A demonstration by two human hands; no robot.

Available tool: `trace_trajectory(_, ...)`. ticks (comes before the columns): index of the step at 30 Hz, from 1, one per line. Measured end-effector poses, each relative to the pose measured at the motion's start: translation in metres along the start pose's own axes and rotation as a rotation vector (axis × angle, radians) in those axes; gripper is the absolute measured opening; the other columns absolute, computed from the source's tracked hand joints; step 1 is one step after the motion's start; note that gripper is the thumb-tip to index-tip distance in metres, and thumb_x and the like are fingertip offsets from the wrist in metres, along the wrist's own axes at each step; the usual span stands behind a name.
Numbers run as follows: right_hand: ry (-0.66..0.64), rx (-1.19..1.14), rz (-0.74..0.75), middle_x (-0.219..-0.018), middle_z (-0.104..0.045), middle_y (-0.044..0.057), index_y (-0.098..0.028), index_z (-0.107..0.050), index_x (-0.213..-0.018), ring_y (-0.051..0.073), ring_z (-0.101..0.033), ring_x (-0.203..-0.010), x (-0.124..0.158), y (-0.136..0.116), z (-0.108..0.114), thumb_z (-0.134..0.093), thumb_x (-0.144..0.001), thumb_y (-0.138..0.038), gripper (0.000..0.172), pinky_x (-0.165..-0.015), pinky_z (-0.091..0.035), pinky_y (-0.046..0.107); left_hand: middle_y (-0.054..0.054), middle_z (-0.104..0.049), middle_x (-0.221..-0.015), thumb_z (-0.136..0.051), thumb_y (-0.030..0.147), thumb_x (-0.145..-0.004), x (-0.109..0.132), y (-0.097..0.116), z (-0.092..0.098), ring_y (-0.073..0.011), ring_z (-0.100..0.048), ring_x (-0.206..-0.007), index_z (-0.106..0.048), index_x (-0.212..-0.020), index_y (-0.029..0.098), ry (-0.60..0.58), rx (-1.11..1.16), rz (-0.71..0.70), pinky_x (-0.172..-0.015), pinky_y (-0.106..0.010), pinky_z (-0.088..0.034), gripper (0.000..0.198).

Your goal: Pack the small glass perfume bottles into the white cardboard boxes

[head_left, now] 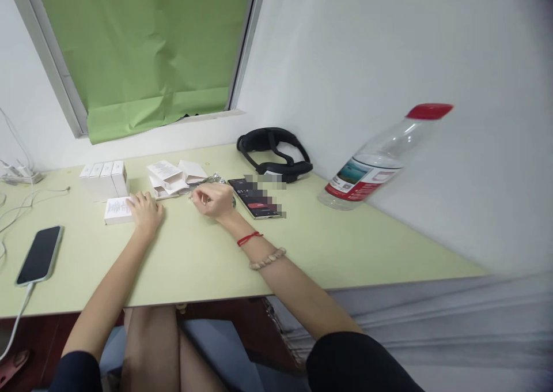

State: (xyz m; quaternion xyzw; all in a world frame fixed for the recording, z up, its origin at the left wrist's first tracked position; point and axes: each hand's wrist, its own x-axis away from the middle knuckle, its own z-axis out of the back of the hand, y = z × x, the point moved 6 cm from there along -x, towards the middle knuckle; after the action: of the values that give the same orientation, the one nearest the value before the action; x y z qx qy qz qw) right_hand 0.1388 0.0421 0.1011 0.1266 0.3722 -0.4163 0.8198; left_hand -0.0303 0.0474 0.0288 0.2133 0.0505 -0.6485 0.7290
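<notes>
My left hand (147, 213) lies palm down with its fingers spread, touching the right end of a small white box (117, 210) with printed text, flat on the table. My right hand (215, 200) is curled closed just above the table; whatever its fingers hold, if anything, cannot be made out. Partly hidden behind it is crumpled, shiny silver material (216, 178). Between and beyond the hands lie several open white cartons (167, 176) in a loose heap. A row of upright white boxes (103, 180) stands behind the left hand's box.
Right of my right hand lies a lit phone (254, 199), with a black headset (276, 155) behind it. A red-capped plastic bottle (363, 170) stands farther right near the wall. At left are a dark-screened phone (41, 255) on a white cable and a power strip (21, 176).
</notes>
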Motion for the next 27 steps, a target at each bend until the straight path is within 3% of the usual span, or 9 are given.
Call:
trace_trajectory(3,0.194,0.120,-0.090,-0.064,-0.065,0.005,-0.018,-0.060,-0.062,0.017,-0.058,-0.065,-0.001,0.006,0.015,-0.040,-0.083,-0.028,0.031,-0.066,-0.037,0.029,-0.021,-0.054,-0.116,-0.042,0.029,-0.085,0.001,0.007,0.000,-0.0384,-0.044,-0.117,-0.058,-0.109,0.008,-0.041,-0.018,-0.084,-0.097,-0.050,-0.032,0.036)
trace_trajectory(5,0.253,0.181,-0.152,-0.074,-0.068,0.006,-0.019,-0.062,-0.068,0.019,-0.059,-0.075,-0.002,0.010,0.019,-0.040,-0.087,-0.029,0.031,-0.071,-0.038,0.030,-0.020,-0.054,-0.115,-0.042,0.029,-0.085,0.002,0.011,0.001,-0.0379,-0.045,-0.116,-0.058,-0.110,0.008,-0.054,-0.034,-0.115,-0.097,-0.049,-0.032,0.036)
trace_trajectory(10,0.157,0.252,-0.196,-0.082,-0.068,0.006,-0.018,-0.064,-0.079,0.020,-0.057,-0.080,-0.004,0.022,0.012,-0.041,-0.093,-0.031,0.030,-0.071,-0.036,0.030,-0.020,-0.055,-0.113,-0.043,0.029,-0.085,0.003,0.013,0.001,-0.0376,-0.045,-0.113,-0.059,-0.109,0.008,-0.051,-0.056,-0.130,-0.095,-0.049,-0.034,0.036)
trace_trajectory(17,0.132,0.287,-0.202,-0.079,-0.067,0.006,-0.018,-0.065,-0.077,0.020,-0.056,-0.079,-0.005,0.030,0.014,-0.033,-0.097,-0.030,0.040,-0.071,-0.033,0.031,-0.019,-0.058,-0.104,-0.040,0.028,-0.086,0.001,0.013,0.005,-0.0340,-0.051,-0.102,-0.064,-0.098,0.008,-0.030,-0.045,-0.109,-0.085,-0.045,-0.039,0.033)
trace_trajectory(23,0.145,0.235,-0.178,-0.073,-0.066,0.005,-0.018,-0.061,-0.070,0.020,-0.055,-0.078,-0.005,0.028,0.016,-0.031,-0.095,-0.026,0.040,-0.088,-0.031,0.037,-0.019,-0.060,-0.094,-0.036,0.024,-0.088,0.007,0.026,0.009,-0.0306,-0.055,-0.091,-0.067,-0.091,0.007,0.005,-0.089,-0.190,-0.077,-0.041,-0.040,0.036)
trace_trajectory(27,0.109,0.194,-0.068,-0.071,-0.066,0.004,-0.019,-0.058,-0.065,0.019,-0.056,-0.076,-0.005,0.012,0.010,-0.032,-0.094,-0.026,0.039,-0.087,-0.032,0.036,-0.017,-0.063,-0.091,-0.032,0.027,-0.092,0.013,0.041,0.010,-0.0267,-0.059,-0.087,-0.066,-0.093,0.008,-0.031,-0.006,-0.238,-0.070,-0.035,-0.041,0.039)
